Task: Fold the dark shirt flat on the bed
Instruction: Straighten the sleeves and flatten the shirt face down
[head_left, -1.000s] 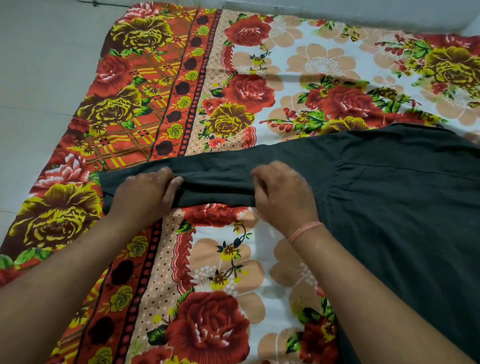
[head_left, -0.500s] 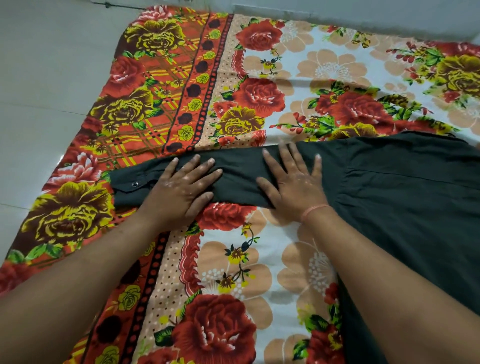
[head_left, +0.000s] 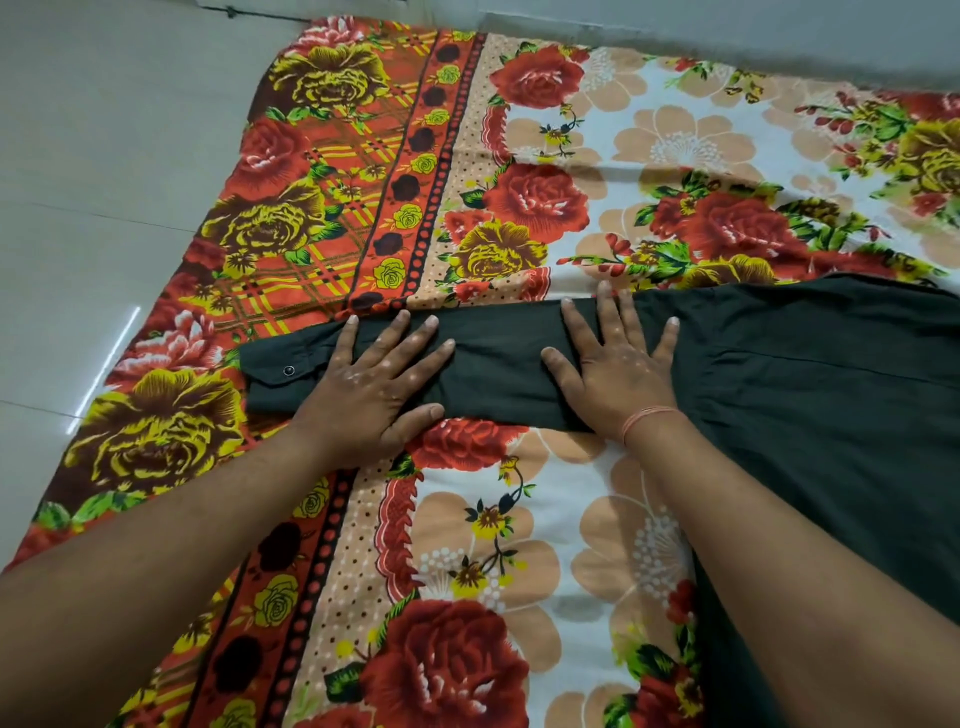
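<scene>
Two bare forearms reach in from the near edge, over a bed (head_left: 519, 519) covered with a floral sheet of red roses, peach blooms and an orange checked border. The left hand (head_left: 374, 384) lies palm down with fingers spread on the outstretched sleeve (head_left: 493, 364) of the dark shirt (head_left: 831, 415), close to the cuff (head_left: 275, 374), where a single small button (head_left: 289, 370) shows. The right hand (head_left: 618, 364), a thin pinkish thread (head_left: 647, 418) around its wrist, lies flat and splayed on the same sleeve nearer the shoulder seam; neither hand grips the cloth. The sleeve runs straight to the left across the sheet, while the body of the shirt spreads flat over the right side of the bed. Beyond the mattress's left edge lies pale tiled floor (head_left: 104, 156), and a light wall runs along the far side.
</scene>
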